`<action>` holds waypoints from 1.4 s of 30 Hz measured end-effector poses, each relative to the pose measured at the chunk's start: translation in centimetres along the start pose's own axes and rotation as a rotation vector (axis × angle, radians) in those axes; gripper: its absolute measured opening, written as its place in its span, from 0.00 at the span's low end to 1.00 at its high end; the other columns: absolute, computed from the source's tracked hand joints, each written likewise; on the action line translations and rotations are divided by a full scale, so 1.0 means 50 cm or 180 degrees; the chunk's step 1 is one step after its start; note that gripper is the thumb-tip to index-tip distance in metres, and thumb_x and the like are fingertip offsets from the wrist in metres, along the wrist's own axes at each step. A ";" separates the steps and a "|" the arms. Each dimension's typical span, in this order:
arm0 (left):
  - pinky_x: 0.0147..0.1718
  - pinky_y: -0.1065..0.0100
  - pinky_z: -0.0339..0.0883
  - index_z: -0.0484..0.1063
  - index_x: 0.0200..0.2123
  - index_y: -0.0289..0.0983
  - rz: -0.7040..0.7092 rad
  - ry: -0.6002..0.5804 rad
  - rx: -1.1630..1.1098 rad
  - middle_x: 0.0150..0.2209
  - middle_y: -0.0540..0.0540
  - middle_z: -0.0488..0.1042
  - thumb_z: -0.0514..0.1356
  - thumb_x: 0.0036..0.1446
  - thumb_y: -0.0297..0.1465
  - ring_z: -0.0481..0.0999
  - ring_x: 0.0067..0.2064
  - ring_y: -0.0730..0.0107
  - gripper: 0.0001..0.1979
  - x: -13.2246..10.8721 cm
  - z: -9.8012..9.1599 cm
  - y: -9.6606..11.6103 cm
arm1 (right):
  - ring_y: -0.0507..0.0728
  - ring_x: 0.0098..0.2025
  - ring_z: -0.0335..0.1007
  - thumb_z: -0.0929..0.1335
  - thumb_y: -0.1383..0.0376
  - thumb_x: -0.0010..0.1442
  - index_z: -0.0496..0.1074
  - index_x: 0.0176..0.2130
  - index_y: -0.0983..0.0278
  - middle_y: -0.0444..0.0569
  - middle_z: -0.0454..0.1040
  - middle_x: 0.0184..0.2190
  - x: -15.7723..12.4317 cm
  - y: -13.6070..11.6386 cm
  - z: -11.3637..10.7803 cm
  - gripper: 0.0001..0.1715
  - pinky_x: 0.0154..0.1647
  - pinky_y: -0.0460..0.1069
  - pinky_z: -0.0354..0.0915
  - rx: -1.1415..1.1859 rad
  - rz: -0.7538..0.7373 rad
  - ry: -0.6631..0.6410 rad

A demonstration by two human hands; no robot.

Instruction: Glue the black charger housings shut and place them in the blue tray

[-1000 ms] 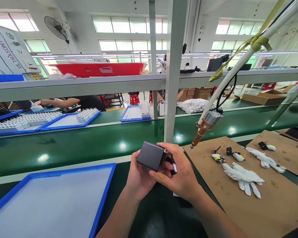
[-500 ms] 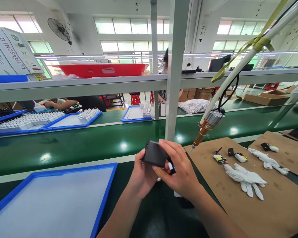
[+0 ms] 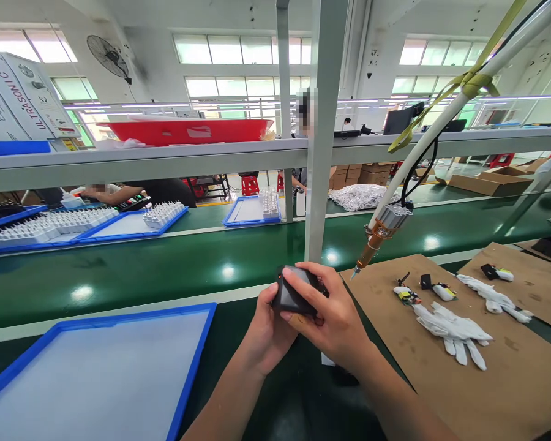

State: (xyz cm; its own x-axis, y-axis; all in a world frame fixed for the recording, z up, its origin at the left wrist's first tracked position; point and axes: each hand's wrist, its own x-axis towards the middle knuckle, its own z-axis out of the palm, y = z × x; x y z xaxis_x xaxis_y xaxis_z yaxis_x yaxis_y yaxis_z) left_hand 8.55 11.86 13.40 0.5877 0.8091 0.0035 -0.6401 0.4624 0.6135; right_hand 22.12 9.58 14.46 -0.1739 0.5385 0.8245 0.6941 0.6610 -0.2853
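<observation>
Both of my hands hold a small black box-shaped casing (image 3: 292,293) above the dark bench, just in front of the grey upright post (image 3: 320,128). My left hand (image 3: 267,327) cups it from below and the left side. My right hand (image 3: 331,318) wraps over its top and right side, fingers curled, thumb under it. The casing's open end faces left, with an orange spot showing inside.
An empty blue tray (image 3: 96,367) lies at my left. At my right a brown cardboard sheet (image 3: 463,380) carries white gloves (image 3: 454,334) and small parts (image 3: 406,294). A hanging tool (image 3: 377,236) points at the cardboard's near corner. Beyond runs a green conveyor (image 3: 165,269); a person works across it.
The casing has been turned in my hands: its flat grey side faced up, now its open end shows toward the left. My right fingers slid further over its top.
</observation>
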 end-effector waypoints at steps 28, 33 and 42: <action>0.39 0.66 0.72 0.77 0.42 0.35 -0.0095 -0.0190 -0.0459 0.39 0.45 0.80 0.64 0.54 0.43 0.79 0.35 0.65 0.19 -0.009 0.015 0.010 | 0.64 0.61 0.59 0.68 0.73 0.58 0.68 0.56 0.58 0.55 0.63 0.61 -0.003 -0.010 0.011 0.27 0.58 0.62 0.65 0.0672 -0.0402 0.0348; 0.40 0.69 0.72 0.77 0.42 0.35 -0.0069 -0.0092 -0.0467 0.38 0.45 0.79 0.64 0.54 0.43 0.79 0.38 0.65 0.19 -0.010 0.013 0.009 | 0.64 0.62 0.56 0.66 0.74 0.59 0.71 0.54 0.57 0.53 0.61 0.61 -0.003 -0.009 0.008 0.25 0.58 0.61 0.64 0.0493 -0.0485 0.0182; 0.38 0.66 0.71 0.76 0.43 0.35 0.0014 -0.0221 -0.0342 0.36 0.44 0.78 0.61 0.56 0.45 0.77 0.33 0.66 0.20 -0.010 0.015 0.012 | 0.64 0.67 0.51 0.68 0.73 0.58 0.68 0.56 0.50 0.46 0.58 0.64 -0.007 -0.011 0.004 0.30 0.65 0.63 0.55 0.1492 0.0020 0.0088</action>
State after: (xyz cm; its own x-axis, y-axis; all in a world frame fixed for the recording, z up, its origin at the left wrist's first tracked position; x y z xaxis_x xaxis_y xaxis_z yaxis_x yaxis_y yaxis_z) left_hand 8.25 11.47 14.36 0.6152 0.7858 0.0629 -0.6899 0.4981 0.5252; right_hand 21.64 9.13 14.23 -0.1477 0.5334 0.8329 0.3034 0.8259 -0.4751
